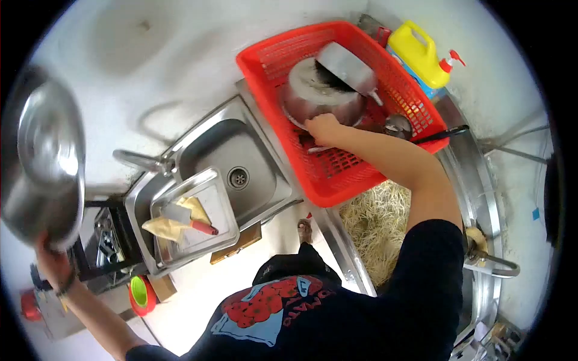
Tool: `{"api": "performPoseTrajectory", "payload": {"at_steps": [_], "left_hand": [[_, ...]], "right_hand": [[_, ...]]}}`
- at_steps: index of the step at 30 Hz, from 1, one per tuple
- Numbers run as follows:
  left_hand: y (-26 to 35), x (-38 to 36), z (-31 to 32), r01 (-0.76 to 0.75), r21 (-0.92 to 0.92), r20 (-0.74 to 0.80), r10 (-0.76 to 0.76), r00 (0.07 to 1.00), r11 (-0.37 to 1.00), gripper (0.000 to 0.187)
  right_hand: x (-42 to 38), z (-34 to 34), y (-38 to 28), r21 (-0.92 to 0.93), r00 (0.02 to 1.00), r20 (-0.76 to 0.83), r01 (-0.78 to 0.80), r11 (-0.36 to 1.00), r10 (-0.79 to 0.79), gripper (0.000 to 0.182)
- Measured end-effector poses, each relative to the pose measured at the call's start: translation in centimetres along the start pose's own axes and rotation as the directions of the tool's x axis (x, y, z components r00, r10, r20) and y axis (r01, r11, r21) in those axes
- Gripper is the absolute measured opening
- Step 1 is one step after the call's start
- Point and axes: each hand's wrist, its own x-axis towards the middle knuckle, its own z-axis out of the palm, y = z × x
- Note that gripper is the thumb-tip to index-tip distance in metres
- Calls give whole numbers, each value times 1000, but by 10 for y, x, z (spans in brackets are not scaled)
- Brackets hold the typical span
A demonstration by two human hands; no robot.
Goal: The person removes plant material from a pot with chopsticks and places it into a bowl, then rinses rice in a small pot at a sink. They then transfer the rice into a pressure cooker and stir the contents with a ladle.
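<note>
At the far left my left hand (54, 265) grips the lower rim of a large shiny metal basin (45, 150), raised and tilted on its side. My right hand (328, 129) reaches into a red plastic basket (334, 197), its fingers closed at the rim of an upturned metal pot (319, 99). The fingertips are partly hidden. A smaller metal pan (348, 65) leans on top of that pot. Beside my right forearm lie a ladle (398, 126) and a black handle (442, 134) that sticks out over the basket's edge.
A steel sink (259, 162) with a faucet (141, 161) holds a metal tray (226, 231) with a yellow cloth (162, 228) and a red-handled cleaver (205, 227). Pale shreds (376, 228) fill a basin on the right. A yellow jug (415, 54) stands behind the basket.
</note>
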Motion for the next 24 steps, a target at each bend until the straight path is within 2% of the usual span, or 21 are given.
{"api": "performPoseTrajectory", "payload": {"at_steps": [1, 2, 3, 4, 5, 6, 7, 8, 9, 10, 11, 12, 15, 16, 17, 18, 19, 20, 21, 23, 24], "left_hand": [[4, -25, -47, 131, -64, -23, -133, 991, 989, 32], [-64, -68, -120, 254, -86, -158, -265, 951, 963, 34], [-43, -114, -119, 193, -139, -276, -225, 935, 971, 33], [-39, -147, -155, 215, -208, -310, -273, 911, 954, 33], [-39, -185, -186, 178, -189, -354, -237, 905, 966, 31], [-40, -230, -217, 168, -157, -411, -219, 885, 973, 30], [-48, -278, -253, 137, -185, -480, -211, 852, 973, 25], [-58, -329, -287, 98, -212, -552, -202, 809, 972, 20], [-65, -378, -308, 74, -271, -618, -233, 751, 960, 16], [-69, -424, -323, 39, -334, -671, -267, 692, 942, 12], [-68, -463, -318, 43, -313, -768, -280, 576, 949, 9], [-83, -468, -315, 127, -334, -827, -355, 437, 934, 7], [-149, -570, -362, 240, -355, -907, -396, 145, 903, 3], [-172, -604, -377, 146, -300, -932, -322, 168, 943, 4], [-176, -610, -380, 178, -381, -920, -391, 25, 907, 8], [-194, -621, -387, 172, -402, -915, -400, -48, 900, 11], [-173, -641, -414, 195, -376, -925, -379, -25, 906, 14], [-164, -639, -424, 85, -407, -913, -403, -65, 909, 14], [-180, -650, -443, 72, -449, -894, -448, -31, 891, 15], [-205, -665, -475, -181, -520, -849, -528, 2, 835, 25], [-240, -682, -495, -308, -557, -821, -567, 64, 771, 28]], "right_hand": [[3, 6, -4, 34, 998, -63, 1, 999, 1, 31], [-31, -1, 11, -101, 998, 60, 7, 995, -1, 34], [-29, -1, -3, -113, 995, 84, 61, 992, -51, 36], [-28, -20, -14, -30, 998, 55, 1, 1000, 1, 40], [-22, -25, -14, 35, 995, -53, 84, 996, -82, 41], [-17, -25, -13, 92, 994, 0, 112, 990, -112, 44], [-6, -25, -5, 5, 988, 105, 115, 993, -115, 45], [-12, -32, -8, 200, 995, -70, 84, 976, -71, 47], [-3, -20, 11, 239, 942, -322, 180, 954, -97, 45], [-19, -61, -8, 170, 966, -206, -120, 978, 154, 43], [-45, -120, -58, -188, 933, -225, -324, 927, 280, 46], [-50, -144, -75, -252, 873, -378, -418, 873, 309, 46], [-41, -186, -165, -117, 657, -748, -271, 955, 95, 45], [-29, -186, -198, -79, 608, -793, -168, 983, 40, 45], [-16, -180, -235, -43, 573, -819, -68, 997, 3, 45], [4, -170, -278, -16, 555, -831, 38, 999, -34, 45], [0, -161, -310, 39, 572, -820, 112, 993, -32, 45], [9, -143, -354, 85, 588, -808, 180, 980, -38, 45], [24, -126, -399, 117, 622, -780, 242, 963, -61, 45], [46, -91, -496, 208, 701, -706, 344, 916, -103, 45], [57, -69, -547, 259, 742, -657, 386, 885, -131, 45]]}}
